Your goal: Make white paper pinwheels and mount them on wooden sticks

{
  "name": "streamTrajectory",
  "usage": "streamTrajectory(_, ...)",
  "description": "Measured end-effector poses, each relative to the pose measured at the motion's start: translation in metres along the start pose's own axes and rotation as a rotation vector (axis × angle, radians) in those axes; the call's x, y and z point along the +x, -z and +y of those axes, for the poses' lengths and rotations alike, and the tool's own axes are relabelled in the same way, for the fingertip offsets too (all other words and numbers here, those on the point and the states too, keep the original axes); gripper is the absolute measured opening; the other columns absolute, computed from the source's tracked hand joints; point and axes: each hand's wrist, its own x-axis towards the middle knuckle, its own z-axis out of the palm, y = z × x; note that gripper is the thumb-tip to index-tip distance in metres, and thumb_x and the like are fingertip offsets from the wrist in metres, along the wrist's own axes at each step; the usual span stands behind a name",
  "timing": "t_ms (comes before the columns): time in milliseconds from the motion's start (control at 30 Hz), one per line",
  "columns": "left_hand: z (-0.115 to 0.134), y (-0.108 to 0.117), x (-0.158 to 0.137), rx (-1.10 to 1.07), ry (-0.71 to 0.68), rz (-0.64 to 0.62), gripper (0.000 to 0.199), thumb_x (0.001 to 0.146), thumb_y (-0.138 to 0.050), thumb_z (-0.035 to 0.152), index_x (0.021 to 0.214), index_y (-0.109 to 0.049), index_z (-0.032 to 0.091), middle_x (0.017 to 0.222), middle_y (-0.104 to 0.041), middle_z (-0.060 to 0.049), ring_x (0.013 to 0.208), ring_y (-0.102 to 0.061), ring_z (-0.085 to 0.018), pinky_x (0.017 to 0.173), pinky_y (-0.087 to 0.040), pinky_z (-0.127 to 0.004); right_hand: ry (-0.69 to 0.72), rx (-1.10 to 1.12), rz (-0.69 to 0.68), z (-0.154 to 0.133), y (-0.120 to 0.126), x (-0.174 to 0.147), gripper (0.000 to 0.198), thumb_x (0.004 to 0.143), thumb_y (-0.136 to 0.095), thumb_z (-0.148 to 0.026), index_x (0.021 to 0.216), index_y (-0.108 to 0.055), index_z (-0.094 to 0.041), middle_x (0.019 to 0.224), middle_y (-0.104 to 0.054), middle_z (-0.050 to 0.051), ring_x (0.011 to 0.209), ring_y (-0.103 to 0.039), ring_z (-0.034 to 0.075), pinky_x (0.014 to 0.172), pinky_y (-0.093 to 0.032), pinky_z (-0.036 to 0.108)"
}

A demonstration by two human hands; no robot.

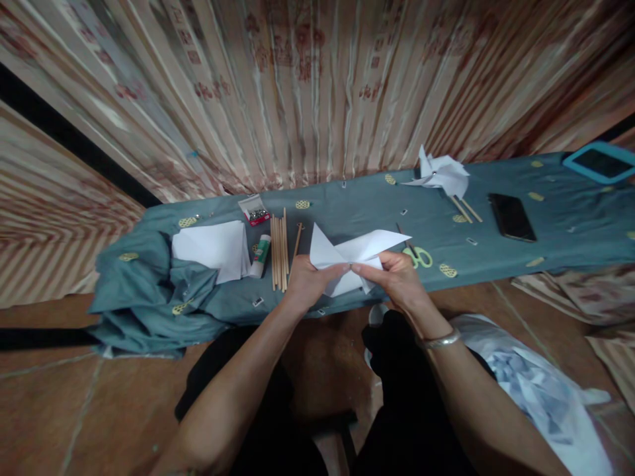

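A white paper pinwheel [370, 246] is held over the near edge of the cloth-covered bench, with pointed vanes spread left and right. My left hand [305, 283] grips its left side, fingers mostly hidden beneath the paper. From the right, my right hand [401, 283] pinches it, and both thumbs press at the centre around a small shiny pin. Just beyond my left hand lies a single wooden stick [298, 238], beside a row of several wooden sticks [279, 248]. Green-handled scissors [417, 256] rest close to my right hand.
On the green cloth [347, 205] are a paper stack [213, 244], a glue stick [260, 256] and an open box of pins [256, 213]. Farther right lie finished pinwheels [444, 175], a phone [512, 217] and a blue-framed tablet [602, 162]. A white bag [570, 423] stands on the floor.
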Motion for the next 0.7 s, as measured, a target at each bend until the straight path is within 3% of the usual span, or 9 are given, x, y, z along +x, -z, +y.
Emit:
streamTrajectory(433,-0.0015,-0.0025,0.0031,-0.003,-0.003,0.048,0.024,0.049,-0.085,0.030,0.061,-0.072,0.013,0.063,-0.071,-0.004,0.056,-0.062,-0.016,0.053,-0.048,-0.026,0.033,-0.022,0.032,0.0041,0.0000,0.0012,0.026,0.050,-0.086,-0.039,0.056,-0.071,-0.019,0.055,-0.068,-0.002,0.047,-0.053,0.011,0.047,-0.040,0.025)
streamTrajectory(700,-0.0065,-0.0011,0.0058,0.080,-0.056,0.055,0.023,0.052,-0.084,0.030,0.066,-0.074,0.013,0.068,-0.073,-0.004,0.060,-0.065,-0.018,0.055,-0.050,-0.025,0.011,0.039,0.036,0.0010,-0.0019,0.0024,0.027,0.048,-0.087,-0.039,0.061,-0.073,-0.020,0.059,-0.070,-0.001,0.048,-0.055,0.011,0.051,-0.044,0.026)
